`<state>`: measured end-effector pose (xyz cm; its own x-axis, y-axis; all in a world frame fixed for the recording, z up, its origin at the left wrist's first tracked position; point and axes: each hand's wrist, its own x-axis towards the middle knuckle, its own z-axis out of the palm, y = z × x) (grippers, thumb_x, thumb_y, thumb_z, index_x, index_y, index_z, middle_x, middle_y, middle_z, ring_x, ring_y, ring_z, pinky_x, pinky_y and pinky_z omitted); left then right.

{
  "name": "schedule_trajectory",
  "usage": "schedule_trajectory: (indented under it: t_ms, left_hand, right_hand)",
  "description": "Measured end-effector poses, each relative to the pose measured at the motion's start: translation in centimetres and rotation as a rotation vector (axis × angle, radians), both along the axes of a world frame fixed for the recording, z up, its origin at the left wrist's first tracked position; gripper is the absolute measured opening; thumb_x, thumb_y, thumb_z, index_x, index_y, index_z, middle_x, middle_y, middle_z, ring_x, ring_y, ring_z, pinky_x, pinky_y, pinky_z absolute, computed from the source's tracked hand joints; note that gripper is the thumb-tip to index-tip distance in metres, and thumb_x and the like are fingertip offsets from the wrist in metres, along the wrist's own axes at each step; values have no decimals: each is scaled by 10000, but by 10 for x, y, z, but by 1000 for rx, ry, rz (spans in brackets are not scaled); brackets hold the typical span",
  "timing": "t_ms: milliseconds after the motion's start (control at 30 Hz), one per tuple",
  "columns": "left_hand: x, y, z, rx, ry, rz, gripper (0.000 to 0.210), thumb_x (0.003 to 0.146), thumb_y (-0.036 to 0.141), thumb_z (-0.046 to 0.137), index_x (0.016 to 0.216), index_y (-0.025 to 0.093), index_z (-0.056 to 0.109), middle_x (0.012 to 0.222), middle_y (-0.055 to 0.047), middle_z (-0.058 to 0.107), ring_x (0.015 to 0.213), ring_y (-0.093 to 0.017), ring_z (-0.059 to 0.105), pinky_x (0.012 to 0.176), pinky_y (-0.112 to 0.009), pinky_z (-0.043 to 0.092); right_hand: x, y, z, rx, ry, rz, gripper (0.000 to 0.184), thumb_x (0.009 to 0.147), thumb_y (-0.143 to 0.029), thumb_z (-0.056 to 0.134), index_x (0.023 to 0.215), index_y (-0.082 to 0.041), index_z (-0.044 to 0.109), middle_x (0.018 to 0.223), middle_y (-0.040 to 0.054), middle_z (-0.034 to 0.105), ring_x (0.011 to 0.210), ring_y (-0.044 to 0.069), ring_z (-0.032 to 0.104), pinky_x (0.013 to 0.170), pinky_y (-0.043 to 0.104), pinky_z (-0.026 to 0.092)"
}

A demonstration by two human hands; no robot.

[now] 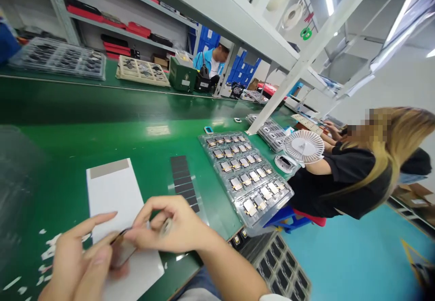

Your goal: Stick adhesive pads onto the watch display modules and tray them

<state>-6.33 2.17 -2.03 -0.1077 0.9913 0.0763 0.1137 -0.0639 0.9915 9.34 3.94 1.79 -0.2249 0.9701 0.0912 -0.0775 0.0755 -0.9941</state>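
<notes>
My left hand (pixel 79 260) grips a small, flat, rounded-rectangular part with a dark rim (pixel 123 250), its forefinger stretched out above it. The thumb and fingertips of my right hand (pixel 170 228) pinch the part's upper edge. A pale, blurred round end (pixel 166 227) shows among the right fingers; I cannot tell what it is. Beneath both hands lies a white sheet (pixel 115 192) with a grey band across its top. Beside it, a strip of black rectangular stickers (pixel 183 181) rests on clear film.
A clear tray of small metallic modules (pixel 246 178) lies to the right. White scraps (pixel 50 249) litter the green bench (pixel 68 142) at left. A slanted white post (pixel 282 97) rises behind the tray. A co-worker in black (pixel 340 174) sits at right beside a white fan (pixel 303 147).
</notes>
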Motion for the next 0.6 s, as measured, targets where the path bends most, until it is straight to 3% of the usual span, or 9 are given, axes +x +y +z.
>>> schedule_trajectory:
  t_ms: [100, 200, 267, 367, 600]
  left_hand:
    - [3, -3, 17, 300, 234, 99, 519, 821, 521, 677, 1222, 208, 575, 1168, -133, 665, 983, -328, 682, 856, -492, 562]
    - [6, -6, 30, 533, 503, 75, 341, 853, 290, 707, 1164, 221, 584, 1092, -85, 644, 970, -258, 641, 872, -403, 520]
    - [10, -6, 35, 558, 558, 22, 244, 890, 184, 658, 1117, 239, 589, 1036, -50, 664, 945, -225, 634, 855, -359, 491]
    - [15, -7, 37, 534, 547, -5, 213, 899, 159, 665, 1085, 239, 597, 982, -28, 695, 889, -210, 631, 803, -336, 459]
    - [14, -6, 37, 509, 548, -3, 59, 954, 183, 616, 931, 237, 623, 857, -11, 703, 774, -202, 603, 738, -327, 427]
  right_hand:
    - [2, 3, 1, 47, 2, -285, 402, 741, -544, 778, 681, -182, 614, 675, 4, 639, 542, 90, 530, 478, 189, 390]
    - [5, 4, -3, 28, 44, -394, 354, 797, -488, 755, 736, -179, 594, 625, -41, 575, 450, 44, 399, 427, 167, 279]
    - [7, 4, -8, 13, 74, -388, 353, 803, -466, 764, 734, -179, 570, 589, -65, 522, 425, 31, 318, 414, 169, 215]
    - [8, -1, -12, 3, 95, -360, 356, 787, -445, 789, 729, -176, 564, 552, -77, 480, 420, 26, 252, 419, 176, 158]
    - [3, -7, -3, -12, -19, -333, 386, 776, -511, 767, 712, -193, 559, 463, -87, 428, 400, 43, 252, 402, 191, 182]
